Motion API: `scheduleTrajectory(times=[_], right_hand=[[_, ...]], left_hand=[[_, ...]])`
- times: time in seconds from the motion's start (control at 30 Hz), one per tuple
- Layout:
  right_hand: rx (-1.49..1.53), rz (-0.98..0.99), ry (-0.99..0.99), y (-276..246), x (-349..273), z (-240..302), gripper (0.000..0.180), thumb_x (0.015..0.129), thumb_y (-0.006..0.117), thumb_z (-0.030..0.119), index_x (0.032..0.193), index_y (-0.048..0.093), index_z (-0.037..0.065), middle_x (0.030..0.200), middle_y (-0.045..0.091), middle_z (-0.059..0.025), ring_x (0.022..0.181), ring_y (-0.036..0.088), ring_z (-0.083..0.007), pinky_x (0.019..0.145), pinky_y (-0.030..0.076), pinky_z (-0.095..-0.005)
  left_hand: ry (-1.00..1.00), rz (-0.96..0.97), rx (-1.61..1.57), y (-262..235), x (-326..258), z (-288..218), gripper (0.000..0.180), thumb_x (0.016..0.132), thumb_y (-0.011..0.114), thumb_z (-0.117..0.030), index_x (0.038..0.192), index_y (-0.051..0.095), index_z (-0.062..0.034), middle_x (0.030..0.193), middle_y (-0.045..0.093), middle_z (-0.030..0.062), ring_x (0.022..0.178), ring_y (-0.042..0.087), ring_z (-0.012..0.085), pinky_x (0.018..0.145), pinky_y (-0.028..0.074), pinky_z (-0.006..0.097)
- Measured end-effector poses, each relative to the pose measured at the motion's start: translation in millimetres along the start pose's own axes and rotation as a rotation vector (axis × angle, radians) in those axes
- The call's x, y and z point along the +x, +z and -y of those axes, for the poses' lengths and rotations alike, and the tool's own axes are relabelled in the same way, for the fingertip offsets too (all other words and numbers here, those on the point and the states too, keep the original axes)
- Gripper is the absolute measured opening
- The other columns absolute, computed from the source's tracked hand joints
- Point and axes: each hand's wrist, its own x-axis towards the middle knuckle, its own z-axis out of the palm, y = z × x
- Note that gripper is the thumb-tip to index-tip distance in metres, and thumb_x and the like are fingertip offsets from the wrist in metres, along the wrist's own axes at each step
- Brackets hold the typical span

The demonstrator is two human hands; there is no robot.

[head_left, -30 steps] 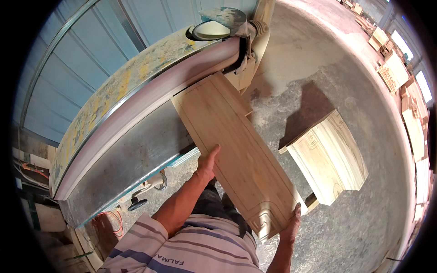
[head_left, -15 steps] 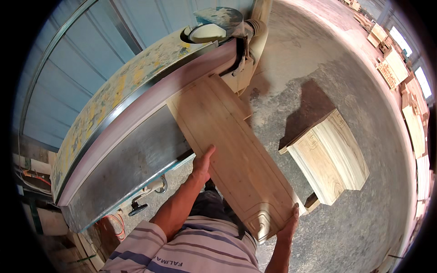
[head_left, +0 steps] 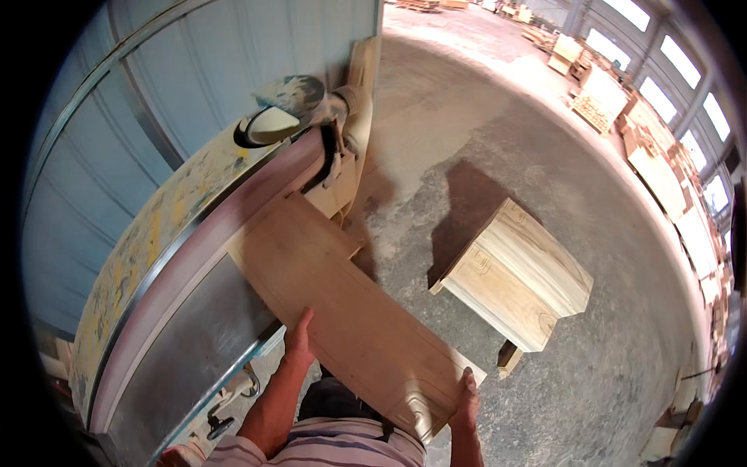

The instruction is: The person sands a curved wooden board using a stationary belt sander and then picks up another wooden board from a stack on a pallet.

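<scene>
A long wooden panel point(head_left: 350, 311) with carved border lines and a scrolled corner lies slantwise in front of me. Its far end rests on a grey metal machine table point(head_left: 187, 342) and meets the pinkish sanding belt point(head_left: 202, 241) of a belt sander. Along the panel's left edge, my left hand point(head_left: 299, 341) is closed with the thumb on top; its fingers are hidden underneath. My right hand point(head_left: 465, 403) grips the near right corner, thumb on the upper face.
Right of me, pale carved wooden panels point(head_left: 521, 272) are stacked on a low wooden support point(head_left: 509, 358) on the concrete floor. A paint-spotted cover point(head_left: 167, 198) tops the sander, with a blue-grey ribbed wall point(head_left: 210, 70) behind. Timber piles point(head_left: 599, 101) stand far right.
The view has swung, so the sander, panel and stack sit further left in the picture. Both hands keep their hold, and the panel's far end stays at the belt.
</scene>
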Motion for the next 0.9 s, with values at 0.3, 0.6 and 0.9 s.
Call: scheduleTrajectory(times=[0.3, 0.6, 0.9], right_hand=[[0.106, 0.182, -0.048, -21, 14, -8, 0.058, 0.092, 0.043, 0.041, 0.133, 0.035, 0.001, 0.133, 0.041, -0.013, 0.12, 0.042, -0.0237, 0.101, 0.035, -0.039], [0.166, 0.296, 0.034, 20, -15, 22, 0.063, 0.09, 0.046, 0.044, 0.134, 0.033, 0.001, 0.132, 0.043, -0.0136, 0.119, 0.044, -0.0277, 0.101, 0.035, -0.0415], [0.137, 0.339, 0.03, 4, -11, 14, 0.06, 0.091, 0.046, 0.041, 0.138, 0.029, 0.006, 0.136, 0.038, -0.0126, 0.121, 0.041, -0.0295, 0.099, 0.037, -0.0458]], left_hand=[[-0.028, -0.051, 0.028, -2, 6, 3, 0.055, 0.08, 0.067, -0.026, 0.126, 0.045, -0.0048, 0.117, 0.055, 0.0092, 0.106, 0.053, 0.027, 0.086, 0.046, 0.044], [-0.041, 0.054, -0.008, -4, 7, 0, 0.047, 0.084, 0.061, -0.028, 0.123, 0.047, -0.0064, 0.119, 0.054, 0.0085, 0.108, 0.052, 0.0265, 0.091, 0.043, 0.043], [-0.013, -0.022, -0.009, -13, 10, 4, 0.054, 0.08, 0.068, -0.029, 0.124, 0.045, -0.0064, 0.12, 0.053, 0.0092, 0.108, 0.052, 0.0263, 0.09, 0.044, 0.043]])
